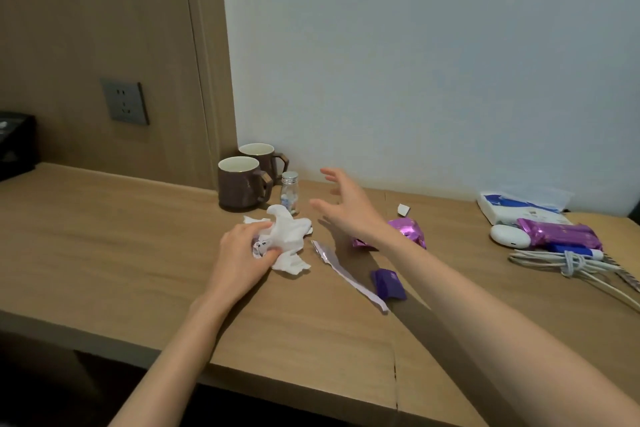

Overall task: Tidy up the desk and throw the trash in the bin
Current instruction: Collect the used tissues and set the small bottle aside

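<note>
Left hand [242,253] fingers clenched on crumpled white tissue [289,236] just front of glass pill bottle [289,192]. Right hand [346,204] splayed, empty, hovering right of bottle.

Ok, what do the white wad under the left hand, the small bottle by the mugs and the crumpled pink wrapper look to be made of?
White wad: soft tissue paper, matte, creased. Small bottle: clear glass or plastic, silvery ribbed cap, probably metal. Pink wrapper: shiny metallised foil, with bright glints.

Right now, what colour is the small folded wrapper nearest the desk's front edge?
Purple; the folded wrapper shows best in the head view.
</note>
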The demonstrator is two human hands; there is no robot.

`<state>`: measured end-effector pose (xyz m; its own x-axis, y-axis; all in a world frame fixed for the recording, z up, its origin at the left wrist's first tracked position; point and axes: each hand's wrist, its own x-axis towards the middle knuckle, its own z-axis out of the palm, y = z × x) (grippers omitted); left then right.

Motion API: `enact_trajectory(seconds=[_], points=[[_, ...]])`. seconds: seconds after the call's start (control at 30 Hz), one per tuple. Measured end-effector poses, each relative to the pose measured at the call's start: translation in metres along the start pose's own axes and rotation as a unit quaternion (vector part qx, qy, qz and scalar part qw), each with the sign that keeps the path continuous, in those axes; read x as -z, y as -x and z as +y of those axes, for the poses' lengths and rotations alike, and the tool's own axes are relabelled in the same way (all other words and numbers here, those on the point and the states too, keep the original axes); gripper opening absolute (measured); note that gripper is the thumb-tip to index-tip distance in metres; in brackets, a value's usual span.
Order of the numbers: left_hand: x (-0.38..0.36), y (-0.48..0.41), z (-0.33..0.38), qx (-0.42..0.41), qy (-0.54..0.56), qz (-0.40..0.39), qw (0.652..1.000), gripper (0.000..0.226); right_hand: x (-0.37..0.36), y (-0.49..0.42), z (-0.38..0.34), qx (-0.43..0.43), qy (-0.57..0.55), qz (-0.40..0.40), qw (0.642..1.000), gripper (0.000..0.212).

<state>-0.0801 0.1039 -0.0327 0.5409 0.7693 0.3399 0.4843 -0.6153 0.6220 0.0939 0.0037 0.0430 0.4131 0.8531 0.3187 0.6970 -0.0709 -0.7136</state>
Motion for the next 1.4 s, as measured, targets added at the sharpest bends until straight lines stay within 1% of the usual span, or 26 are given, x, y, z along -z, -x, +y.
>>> enact_trajectory(seconds=[0.1, 0.17, 0.23, 0.37, 0.43, 0.5, 0.57, 0.67, 0.77, 0.87, 0.97, 1.03, 1.07, 1.13, 1.17, 1.23, 1.33, 1.4], points=[[-0.003, 0.000, -0.005, -0.005, 0.015, 0.016, 1.000, 0.045, -0.018, -0.031, 0.003, -0.032, -0.049, -0.016, 0.998, 0.079], [-0.004, 0.000, -0.007, -0.007, 0.019, 0.019, 1.000, 0.043, -0.032, -0.045, 0.008, -0.030, -0.063, -0.018, 0.997, 0.081], [-0.004, 0.000, -0.008, -0.009, 0.018, 0.021, 1.000, 0.042, -0.045, -0.056, 0.011, -0.023, -0.080, -0.017, 0.996, 0.075], [-0.004, 0.001, -0.006, -0.016, 0.005, 0.024, 1.000, 0.041, -0.063, -0.069, 0.021, -0.006, -0.096, -0.002, 0.995, 0.053], [-0.003, 0.002, -0.005, -0.019, 0.000, 0.027, 0.999, 0.040, -0.065, -0.071, 0.023, -0.005, -0.106, 0.012, 0.994, 0.046], [-0.003, 0.003, -0.004, -0.018, 0.000, 0.029, 0.999, 0.037, -0.066, -0.073, 0.024, 0.004, -0.093, 0.001, 0.996, 0.046], [-0.002, 0.004, -0.003, -0.012, -0.004, 0.035, 0.999, 0.032, -0.066, -0.074, 0.024, 0.013, -0.073, -0.021, 0.997, 0.052], [0.003, 0.008, 0.001, 0.028, -0.024, 0.065, 0.997, 0.026, -0.069, -0.077, 0.023, 0.017, -0.065, -0.022, 0.998, 0.053], [0.009, 0.011, 0.008, 0.077, -0.052, 0.099, 0.991, 0.030, -0.070, -0.077, 0.021, 0.017, -0.070, -0.006, 0.997, 0.048], [0.012, 0.011, 0.015, 0.088, -0.059, 0.103, 0.989, 0.047, -0.063, -0.074, 0.021, 0.003, -0.084, 0.021, 0.996, 0.047], [0.013, 0.010, 0.019, 0.046, -0.061, 0.134, 0.988, 0.062, -0.042, -0.069, 0.020, 0.000, -0.095, 0.047, 0.994, 0.047], [0.012, 0.008, 0.027, -0.021, -0.062, 0.168, 0.984, 0.063, -0.021, -0.062, 0.018, 0.005, -0.108, 0.057, 0.992, 0.047], [0.010, 0.005, 0.032, -0.065, -0.067, 0.178, 0.980, 0.060, -0.010, -0.058, 0.018, 0.009, -0.113, 0.066, 0.991, 0.047], [0.004, -0.004, 0.046, -0.130, -0.066, 0.157, 0.977, 0.050, 0.012, -0.048, 0.018, 0.016, -0.109, 0.089, 0.990, 0.046], [-0.001, -0.010, 0.053, -0.138, -0.065, 0.127, 0.980, 0.047, 0.023, -0.042, 0.018, 0.018, -0.106, 0.099, 0.989, 0.046], [-0.012, -0.024, 0.060, -0.120, -0.095, 0.053, 0.987, 0.046, 0.043, -0.028, 0.021, 0.017, -0.108, 0.104, 0.989, 0.045], [-0.030, -0.044, 0.060, -0.081, -0.179, -0.044, 0.979, 0.050, 0.071, -0.007, 0.029, 0.013, -0.111, 0.106, 0.988, 0.045], [-0.038, -0.052, 0.057, -0.056, -0.214, -0.078, 0.972, 0.045, 0.088, 0.006, 0.034, 0.009, -0.101, 0.108, 0.989, 0.046]])
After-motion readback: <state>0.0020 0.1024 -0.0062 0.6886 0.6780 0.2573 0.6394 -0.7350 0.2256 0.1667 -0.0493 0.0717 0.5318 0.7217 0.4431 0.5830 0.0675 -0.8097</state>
